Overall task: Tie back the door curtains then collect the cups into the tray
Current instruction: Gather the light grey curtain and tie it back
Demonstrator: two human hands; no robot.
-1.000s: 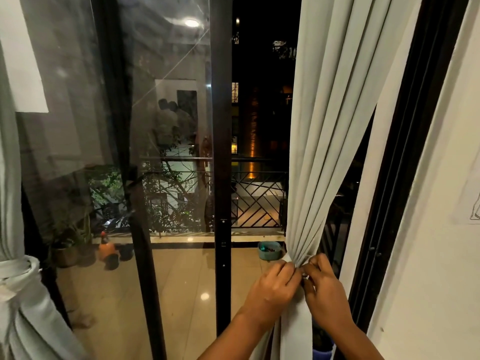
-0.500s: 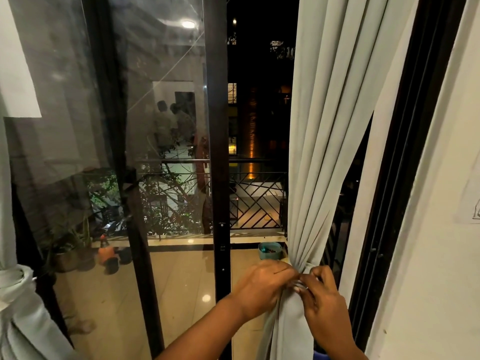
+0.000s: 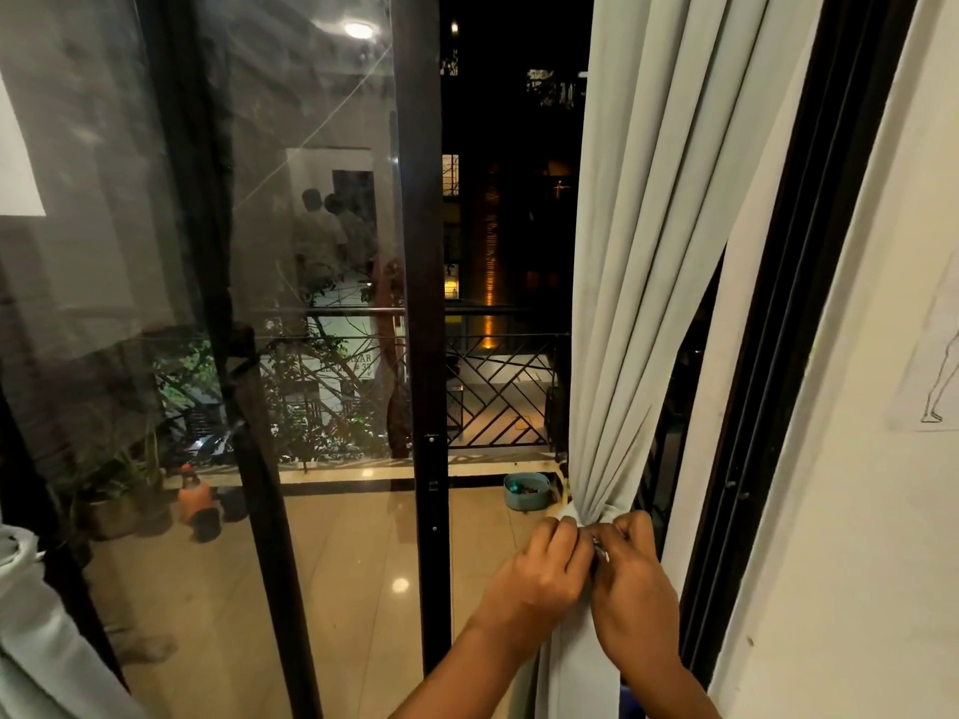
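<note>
Right curtain (image 3: 659,262): I see pale grey folds hanging from the top at 1 o'clock, drawn into a tight bunch at 5 o'clock in front of the dark door frame (image 3: 768,355).
Left hand (image 3: 539,573): fingers curled, pinching the gathered cloth at the bunch from its 9 o'clock side.
Right hand (image 3: 635,589): fingers curled on the same bunch from 3 o'clock, knuckles touching my left hand; a small metallic bit shows between them, too small to name.
Left curtain (image 3: 31,614): at 8 o'clock, already bundled.
Balcony: a teal bowl (image 3: 525,491) on the tiles at 6 o'clock, just beside the bunch; railing (image 3: 498,397) behind.
Cups, tray: out of my view.
</note>
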